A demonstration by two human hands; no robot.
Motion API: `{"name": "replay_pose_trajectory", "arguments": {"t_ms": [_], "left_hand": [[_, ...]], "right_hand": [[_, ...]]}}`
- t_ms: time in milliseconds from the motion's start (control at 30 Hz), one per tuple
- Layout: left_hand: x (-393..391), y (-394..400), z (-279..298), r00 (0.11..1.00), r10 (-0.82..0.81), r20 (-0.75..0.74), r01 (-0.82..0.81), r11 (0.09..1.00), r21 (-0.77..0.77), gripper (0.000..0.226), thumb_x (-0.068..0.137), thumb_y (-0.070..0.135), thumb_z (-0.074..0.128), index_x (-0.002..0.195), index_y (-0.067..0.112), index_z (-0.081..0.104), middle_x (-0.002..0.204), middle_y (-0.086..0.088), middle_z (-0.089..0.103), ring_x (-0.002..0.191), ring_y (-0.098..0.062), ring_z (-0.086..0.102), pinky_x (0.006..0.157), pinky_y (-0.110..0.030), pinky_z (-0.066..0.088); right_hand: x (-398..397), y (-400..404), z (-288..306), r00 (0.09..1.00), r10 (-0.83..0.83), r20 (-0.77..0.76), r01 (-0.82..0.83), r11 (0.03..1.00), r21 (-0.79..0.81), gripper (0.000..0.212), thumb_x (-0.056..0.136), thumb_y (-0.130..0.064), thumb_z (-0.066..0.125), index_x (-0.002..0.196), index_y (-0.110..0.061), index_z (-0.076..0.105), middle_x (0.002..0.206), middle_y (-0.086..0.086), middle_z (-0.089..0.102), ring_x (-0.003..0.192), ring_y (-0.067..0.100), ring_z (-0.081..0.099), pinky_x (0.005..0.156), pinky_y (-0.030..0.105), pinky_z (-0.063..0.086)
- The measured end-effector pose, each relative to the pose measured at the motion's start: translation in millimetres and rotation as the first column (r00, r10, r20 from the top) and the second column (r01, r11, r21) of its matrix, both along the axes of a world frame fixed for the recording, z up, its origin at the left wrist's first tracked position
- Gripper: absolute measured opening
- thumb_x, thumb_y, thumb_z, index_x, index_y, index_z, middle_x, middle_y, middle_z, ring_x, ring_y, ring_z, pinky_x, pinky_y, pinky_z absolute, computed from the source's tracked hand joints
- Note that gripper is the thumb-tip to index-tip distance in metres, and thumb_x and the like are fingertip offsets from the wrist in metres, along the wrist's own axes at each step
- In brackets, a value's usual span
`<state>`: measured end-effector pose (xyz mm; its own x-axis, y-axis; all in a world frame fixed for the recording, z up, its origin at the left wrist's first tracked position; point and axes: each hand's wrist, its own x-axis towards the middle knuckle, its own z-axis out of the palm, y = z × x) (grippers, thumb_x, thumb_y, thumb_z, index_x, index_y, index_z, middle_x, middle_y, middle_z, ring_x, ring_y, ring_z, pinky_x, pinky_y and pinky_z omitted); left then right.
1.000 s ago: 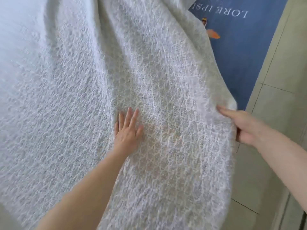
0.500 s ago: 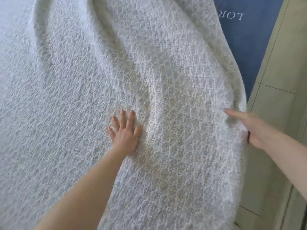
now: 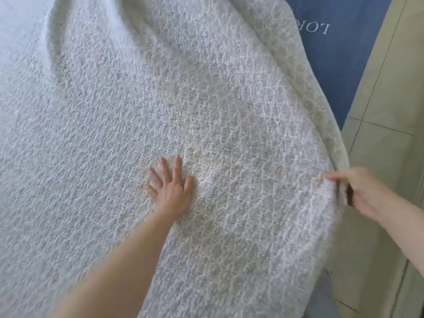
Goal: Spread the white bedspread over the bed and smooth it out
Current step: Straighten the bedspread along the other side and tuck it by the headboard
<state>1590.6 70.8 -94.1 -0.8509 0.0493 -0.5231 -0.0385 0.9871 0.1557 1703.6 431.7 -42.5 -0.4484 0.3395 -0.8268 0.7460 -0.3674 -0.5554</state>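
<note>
The left hand [image 3: 171, 191] is laid flat, fingers spread and palm down, on the white, waffle-textured woven bedspread [image 3: 206, 99]. The right hand [image 3: 364, 191] is closed on the bedspread's right-hand edge, which is pinched between thumb and fingers and held slightly raised beside the bed.

The bedspread is draped over most of what can be seen of the bed, so the spreading is judged largely done. It is not yet smooth: a long ridge is seen curving down from the upper left, broad folds are seen at the top, and the right border is rolled over on itself. A blue printed sheet with white lettering [image 3: 339, 53] is left uncovered at the upper right, next to the pale tiled floor [image 3: 390, 125]. Pulling the edge out and flattening the folds are judged to remain.

Both forearms are extended forward, the left across the cloth, the right out to the side.
</note>
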Motion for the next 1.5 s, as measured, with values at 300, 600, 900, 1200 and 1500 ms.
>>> {"name": "replay_pose_trajectory", "arguments": {"t_ms": [300,600,900,1200,1500], "left_hand": [[-12,52,5,0.985,0.174,-0.007,-0.173,0.984,0.038,0.064,0.101,0.061,0.018,0.151,0.048,-0.019,0.16,0.009,-0.033,0.145,-0.036,-0.033,0.116,-0.065,-0.013],[-109,56,19,0.97,0.224,-0.089,-0.226,0.974,-0.009,0.065,0.105,0.052,0.02,0.155,0.036,-0.018,0.163,0.009,-0.025,0.148,-0.029,-0.025,0.119,-0.062,-0.006],[-41,207,-15,0.976,-0.067,-0.205,0.06,0.997,-0.04,0.061,0.101,0.055,0.0,0.15,0.036,-0.029,0.157,0.011,-0.037,0.145,-0.025,-0.035,0.12,-0.056,-0.012],[-13,232,-12,0.882,-0.425,-0.203,0.436,0.9,0.011,0.062,0.098,0.058,0.005,0.155,0.042,-0.012,0.164,0.018,-0.018,0.148,-0.014,-0.029,0.122,-0.05,-0.013],[-8,233,-16,0.866,-0.437,-0.244,0.439,0.897,-0.049,0.062,0.1,0.054,0.014,0.157,0.039,-0.007,0.166,0.013,-0.01,0.152,-0.017,-0.021,0.123,-0.053,-0.005]], "right_hand": [[-41,42,7,0.962,-0.241,-0.127,0.248,0.968,0.046,0.097,0.038,-0.046,0.094,0.121,-0.01,0.058,0.113,0.013,0.069,0.097,0.03,0.07,0.088,0.052,0.055],[-37,63,-21,0.996,-0.091,0.017,0.089,0.992,0.091,0.032,0.08,-0.026,0.079,0.083,-0.012,0.051,0.081,0.006,0.059,0.065,0.02,0.055,0.051,0.03,0.038],[-61,102,-18,0.974,-0.221,-0.052,0.192,0.924,-0.332,0.033,0.087,-0.021,0.063,0.117,-0.007,0.066,0.111,0.012,0.062,0.098,0.028,0.062,0.092,0.041,0.05],[-74,134,-18,0.976,0.022,-0.217,0.055,0.939,0.34,0.045,0.09,-0.046,0.064,0.086,-0.001,0.062,0.081,0.013,0.06,0.075,0.025,0.056,0.069,0.037,0.046],[-121,128,-33,0.943,0.33,-0.04,-0.246,0.774,0.584,0.058,0.086,-0.038,0.069,0.13,-0.015,0.039,0.116,-0.001,0.053,0.094,0.019,0.055,0.077,0.035,0.044]]}}
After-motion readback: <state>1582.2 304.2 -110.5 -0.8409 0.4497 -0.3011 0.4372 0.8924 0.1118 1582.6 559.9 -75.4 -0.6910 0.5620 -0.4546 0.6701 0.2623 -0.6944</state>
